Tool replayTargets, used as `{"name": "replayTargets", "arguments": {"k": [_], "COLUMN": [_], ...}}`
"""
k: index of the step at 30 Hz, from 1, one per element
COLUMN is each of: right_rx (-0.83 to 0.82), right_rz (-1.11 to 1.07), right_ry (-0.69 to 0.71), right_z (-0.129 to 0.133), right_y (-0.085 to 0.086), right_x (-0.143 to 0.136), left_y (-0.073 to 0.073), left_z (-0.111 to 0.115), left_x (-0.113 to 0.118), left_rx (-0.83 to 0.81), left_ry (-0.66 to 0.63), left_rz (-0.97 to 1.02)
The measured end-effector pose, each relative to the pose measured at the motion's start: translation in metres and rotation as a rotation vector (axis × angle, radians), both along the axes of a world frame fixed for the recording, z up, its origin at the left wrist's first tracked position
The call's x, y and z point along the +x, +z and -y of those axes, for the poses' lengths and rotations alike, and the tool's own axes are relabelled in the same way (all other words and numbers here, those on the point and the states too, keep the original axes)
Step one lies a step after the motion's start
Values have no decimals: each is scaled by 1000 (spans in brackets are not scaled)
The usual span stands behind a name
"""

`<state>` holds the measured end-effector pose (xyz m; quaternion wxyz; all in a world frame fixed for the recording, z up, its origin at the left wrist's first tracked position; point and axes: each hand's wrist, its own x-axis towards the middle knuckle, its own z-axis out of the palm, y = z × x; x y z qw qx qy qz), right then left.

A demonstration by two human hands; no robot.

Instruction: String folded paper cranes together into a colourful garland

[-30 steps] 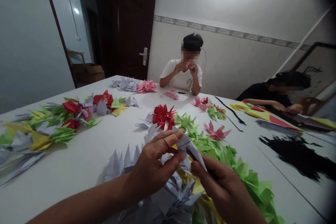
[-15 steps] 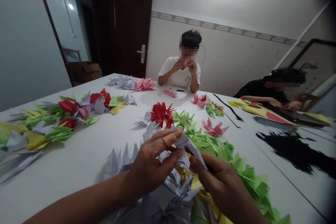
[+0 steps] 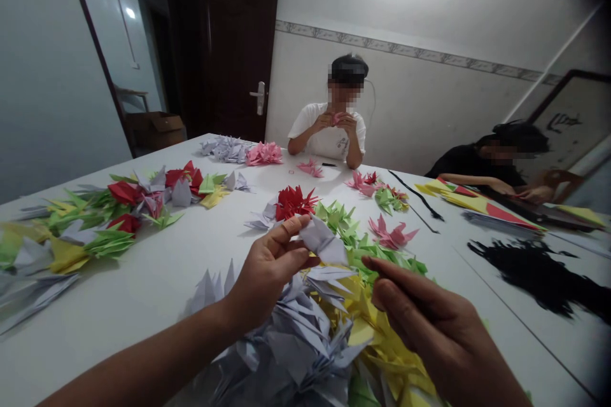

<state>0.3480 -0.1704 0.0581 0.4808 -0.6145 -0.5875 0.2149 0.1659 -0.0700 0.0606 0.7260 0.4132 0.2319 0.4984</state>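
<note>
Many folded papers [image 3: 286, 337] look done, the left hand [image 3: 265, 267] pinches a maybe-unfinished white paper [image 3: 324, 241], and I can't tell if the right hand [image 3: 434, 315] holds anything.

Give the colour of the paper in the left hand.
Pale bluish grey paper, clearest in the head view.

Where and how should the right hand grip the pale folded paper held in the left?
Probably pinch the free right edge of the pale paper, coming from the right: the left hand pinches its opposite side, while that edge juts toward the right hand.
</note>
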Motion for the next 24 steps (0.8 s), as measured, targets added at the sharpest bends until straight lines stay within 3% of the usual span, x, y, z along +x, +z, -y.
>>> {"name": "replayTargets", "arguments": {"k": [3, 8, 24], "right_rx": [18, 39, 37], "right_rz": [-9, 21, 71], "right_ry": [-30, 62, 103], "right_z": [0, -7, -8], "right_y": [5, 3, -5], "right_x": [4, -11, -14], "left_y": [4, 7, 4], "left_z": [-3, 5, 9], "left_x": [0, 0, -1], "left_rx": [-156, -203, -169], "left_ry": [-70, -211, -214], "left_rz": [96, 117, 32]}}
